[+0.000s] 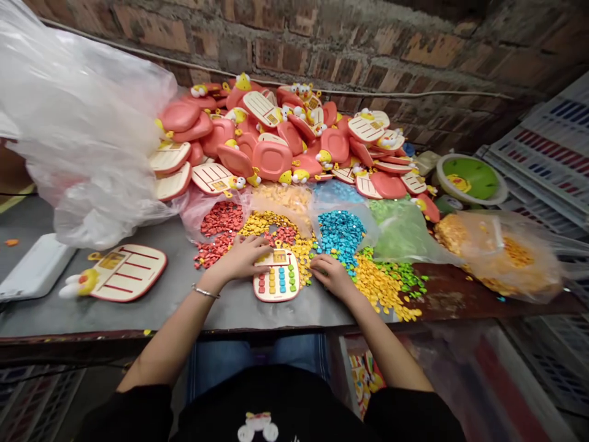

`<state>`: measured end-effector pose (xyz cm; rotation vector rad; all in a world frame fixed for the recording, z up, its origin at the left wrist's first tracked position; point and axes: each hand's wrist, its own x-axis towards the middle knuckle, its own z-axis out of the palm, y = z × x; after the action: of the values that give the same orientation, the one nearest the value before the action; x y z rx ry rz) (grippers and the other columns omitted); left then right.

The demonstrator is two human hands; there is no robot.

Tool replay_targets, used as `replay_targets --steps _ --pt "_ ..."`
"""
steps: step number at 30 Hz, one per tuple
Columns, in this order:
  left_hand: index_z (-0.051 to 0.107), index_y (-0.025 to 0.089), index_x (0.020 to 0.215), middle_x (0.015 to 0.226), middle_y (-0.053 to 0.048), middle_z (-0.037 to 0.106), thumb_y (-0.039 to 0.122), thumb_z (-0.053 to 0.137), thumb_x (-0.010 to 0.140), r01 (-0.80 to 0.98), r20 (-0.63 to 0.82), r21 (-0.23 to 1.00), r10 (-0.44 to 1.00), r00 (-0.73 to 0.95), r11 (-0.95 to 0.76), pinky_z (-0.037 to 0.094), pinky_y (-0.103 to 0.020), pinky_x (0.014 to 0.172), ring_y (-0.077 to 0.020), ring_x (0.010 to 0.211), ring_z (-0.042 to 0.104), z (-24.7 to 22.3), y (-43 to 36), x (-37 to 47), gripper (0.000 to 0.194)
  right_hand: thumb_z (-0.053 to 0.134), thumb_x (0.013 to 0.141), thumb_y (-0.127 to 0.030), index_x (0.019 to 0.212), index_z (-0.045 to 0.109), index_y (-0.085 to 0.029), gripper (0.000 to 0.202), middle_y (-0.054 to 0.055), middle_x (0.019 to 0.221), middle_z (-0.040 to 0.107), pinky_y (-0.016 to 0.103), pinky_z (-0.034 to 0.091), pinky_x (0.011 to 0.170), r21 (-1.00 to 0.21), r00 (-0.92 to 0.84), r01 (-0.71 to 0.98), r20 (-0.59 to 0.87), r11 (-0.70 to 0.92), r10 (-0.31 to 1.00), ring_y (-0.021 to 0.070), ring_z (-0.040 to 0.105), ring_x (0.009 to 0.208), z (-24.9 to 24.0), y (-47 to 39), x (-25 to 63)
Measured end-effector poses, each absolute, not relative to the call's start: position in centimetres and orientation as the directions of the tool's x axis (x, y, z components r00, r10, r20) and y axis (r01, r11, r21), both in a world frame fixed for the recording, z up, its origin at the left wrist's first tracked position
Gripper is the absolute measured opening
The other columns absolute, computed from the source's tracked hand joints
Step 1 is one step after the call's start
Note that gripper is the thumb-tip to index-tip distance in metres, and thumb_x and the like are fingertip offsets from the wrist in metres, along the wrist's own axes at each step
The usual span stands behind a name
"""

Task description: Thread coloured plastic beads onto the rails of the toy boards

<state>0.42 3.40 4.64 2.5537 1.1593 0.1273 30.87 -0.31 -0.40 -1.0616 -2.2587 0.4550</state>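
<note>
A cream toy board (277, 296) with a coral edge lies on the table between my hands. Short columns of red, yellow, blue and green pieces sit in its slots. My left hand (243, 258) rests over the board's upper left side, fingers stretched out and thumb on its face. Just right of the board, my right hand (332, 275) touches the loose pieces with its fingers slightly bent and apart; nothing shows in them. Around the hands spread red pieces (221, 228), yellow pieces (380, 285), blue pieces (341, 232) and green pieces (409, 279).
Another board (129, 273) with a duck head lies at left, near a white box (37, 267). Many coral boards (271, 161) are heaped against the brick wall (368, 55). Plastic bags (92, 123) stand at left; a bag of orange pieces (506, 252) and a green bowl (473, 178) are at right.
</note>
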Motion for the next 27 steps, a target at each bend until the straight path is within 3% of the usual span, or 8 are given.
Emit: replay_targets --steps 3,6,10,13,16,23,27 --pt "0.06 0.027 0.121 0.131 -0.007 0.058 0.047 0.06 0.088 0.688 -0.033 0.374 0.732 0.68 -0.622 0.028 -0.046 0.1 -0.0291 0.121 0.048 4.8 4.2 0.5 0.04 0.056 0.093 -0.017 0.088 0.064 -0.019 0.01 0.007 0.094 0.065 0.031 0.05 0.08 -0.586 -0.516 0.528 0.353 0.615 0.78 0.0184 0.062 0.088 0.0 1.5 28.8" --pt "0.059 0.027 0.123 0.133 -0.007 0.057 0.051 0.062 0.086 0.678 -0.021 0.377 0.726 0.688 -0.631 0.029 -0.045 0.1 -0.029 0.122 0.048 4.6 4.2 0.0 0.045 0.058 0.09 -0.014 0.082 0.064 -0.018 0.011 0.006 0.087 0.064 0.029 0.049 0.076 -0.561 -0.557 0.542 0.318 0.626 0.767 0.0179 0.06 0.082 0.0 3.4 26.8" --pt "0.052 0.027 0.135 0.145 -0.011 0.047 0.06 0.07 0.074 0.664 -0.005 0.402 0.724 0.69 -0.63 0.028 -0.048 0.104 -0.0343 0.13 0.041 3.8 3.2 -0.8 0.071 0.061 0.087 -0.011 0.076 0.064 -0.017 0.012 0.005 0.082 0.06 0.027 0.046 0.071 -0.522 -0.576 0.592 0.258 0.614 0.776 0.0169 0.057 0.077 0.2 4.8 25.4" --pt "0.035 0.025 0.148 0.15 -0.013 0.04 0.066 0.072 0.068 0.629 0.007 0.468 0.715 0.699 -0.62 0.026 -0.051 0.107 -0.0366 0.136 0.034 3.2 2.3 -1.1 0.097 0.062 0.086 -0.009 0.075 0.063 -0.016 0.013 0.003 0.08 0.059 0.026 0.045 0.071 -0.516 -0.61 0.594 0.211 0.617 0.764 0.0157 0.057 0.076 0.6 5.2 25.2" --pt "0.024 0.022 0.153 0.154 -0.015 0.034 0.069 0.073 0.065 0.628 -0.013 0.494 0.717 0.697 -0.602 0.023 -0.055 0.111 -0.0394 0.14 0.027 2.9 1.7 -1.0 0.111 0.062 0.085 -0.007 0.074 0.063 -0.016 0.014 0.002 0.079 0.057 0.025 0.044 0.07 -0.51 -0.641 0.589 0.176 0.626 0.747 0.0149 0.056 0.076 1.0 5.3 25.2" --pt "0.025 0.024 0.153 0.157 -0.015 0.028 0.07 0.071 0.066 0.664 -0.06 0.426 0.713 0.699 -0.615 0.012 -0.062 0.113 -0.0421 0.143 0.021 2.3 1.4 -0.8 0.108 0.058 0.088 -0.007 0.072 0.062 -0.015 0.018 0.003 0.078 0.056 0.024 0.041 0.066 -0.402 -0.662 0.629 0.171 0.665 0.73 0.0145 0.053 0.073 1.1 5.3 25.0" --pt "0.029 0.027 0.152 0.159 -0.014 0.026 0.07 0.069 0.068 0.667 -0.075 0.413 0.707 0.703 -0.62 0.014 -0.063 0.112 -0.042 0.144 0.019 2.2 1.5 -0.8 0.103 0.058 0.088 -0.007 0.074 0.063 -0.016 0.017 0.003 0.079 0.057 0.024 0.042 0.068 -0.518 -0.626 0.59 0.191 0.619 0.756 0.0146 0.054 0.075 0.8 5.2 25.2"
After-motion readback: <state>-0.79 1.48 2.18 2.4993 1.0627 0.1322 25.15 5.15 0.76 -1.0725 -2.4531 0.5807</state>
